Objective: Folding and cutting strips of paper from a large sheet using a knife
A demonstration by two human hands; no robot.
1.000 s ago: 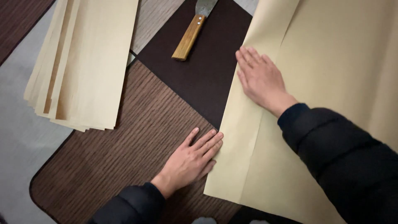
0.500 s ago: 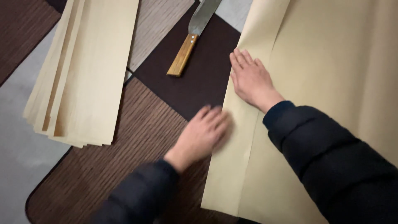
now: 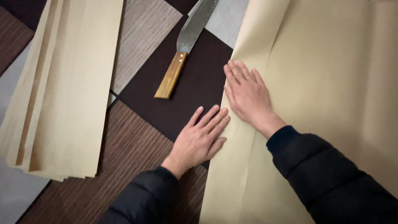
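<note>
We see both hands lying flat on a large sheet of tan paper (image 3: 315, 83) that fills the right half of the frame. The right hand (image 3: 248, 97) rests with its palm down and fingers stretched out, close together, on the folded left edge of the sheet, near the middle of the picture. The left hand (image 3: 201, 139) lies just below and to the left of it, also spread flat and holding nothing; its fingertips touch the same edge while the palm sits on the dark surface beside it. Both sleeves are dark.

In our judgement the step in hand is pressing the fold along the left border of the sheet, where a narrow strip seems to be turned over. A pale crease line runs down the paper toward the lower edge of the frame. The fold needs an even pressure along its whole length, so the hands would have to slide along the edge without letting the sheet shift.

In the upper middle of the frame lies a long knife (image 3: 186, 45) with a wooden handle, its blade pointing to the upper right; it is near the right hand but not touching it. At the left lies a stack of narrow paper strips (image 3: 62, 91), well apart from the hands. The table (image 3: 132, 141) under everything is covered with brown and dark panels.
</note>
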